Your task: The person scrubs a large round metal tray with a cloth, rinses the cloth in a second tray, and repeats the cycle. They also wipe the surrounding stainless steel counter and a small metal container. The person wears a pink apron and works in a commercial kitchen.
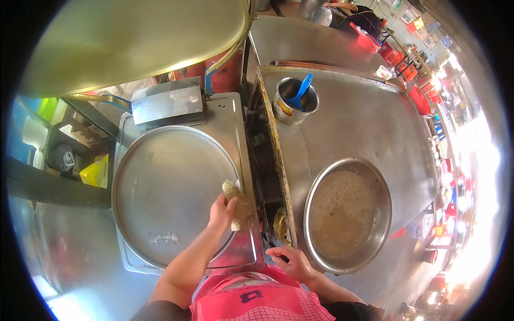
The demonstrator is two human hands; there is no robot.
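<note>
My left hand (221, 212) grips a crumpled tan cloth (241, 208) at the right rim of a large round metal tray (176, 180). Small wet, whitish residue lies in the lower part of that tray, which rests on a rectangular steel surface (252, 240). Close to my apron, my right hand (292, 263) is held with its fingers partly spread and nothing seen in it. Just right of it, a steel basin (309, 212) holds a foamy brown liquid (341, 212). Farther up stands a metal pot (295, 116) with a blue-handled utensil (303, 90) leaning inside.
A large round metal lid or pan (132, 40) hangs over the upper left, near a steel box (166, 104). A dark gap with a worn metal edge (277, 152) separates the two work surfaces. A wooden rod (305, 64) lies behind the pot. Another person (363, 22) bends over at the top right.
</note>
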